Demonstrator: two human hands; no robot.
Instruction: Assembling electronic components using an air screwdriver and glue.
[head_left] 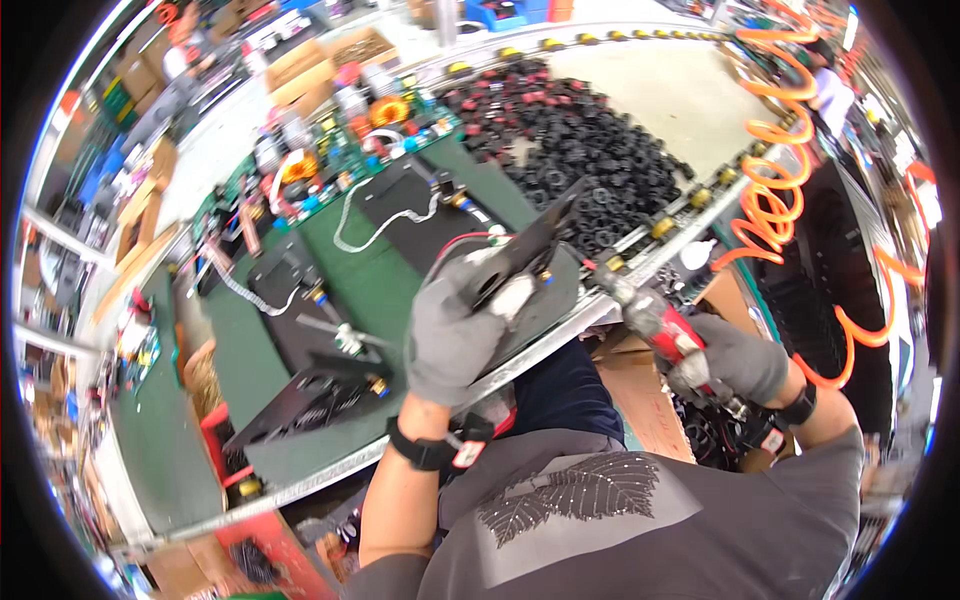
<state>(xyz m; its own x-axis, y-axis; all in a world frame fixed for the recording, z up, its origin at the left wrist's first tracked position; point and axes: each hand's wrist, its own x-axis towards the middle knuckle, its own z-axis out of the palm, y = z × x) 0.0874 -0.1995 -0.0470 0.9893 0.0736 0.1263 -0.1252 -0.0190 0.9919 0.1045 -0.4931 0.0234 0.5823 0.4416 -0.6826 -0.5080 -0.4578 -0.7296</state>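
Grey gloves cover both hands. My left hand [452, 335] is closed around a black bent panel [530, 245], raised at an angle above the bench's near edge. A red wire and a small brass fitting show beside it. In my right hand [740, 360] is a red and grey power driver [662, 322], its nose pointing toward the panel but apart from it. Left of my left hand, another black bent panel [310, 395] with a brass fitting rests on the green bench mat [345, 265]. Farther back lies a flat black panel [400, 215] with a white cable.
Green circuit boards with copper coils [390, 110] line the back of the bench. Behind them is a heap of black ring-shaped parts [590, 150]. An orange coiled hose [785, 195] hangs at the right. Cardboard [645, 400] lies below the bench edge.
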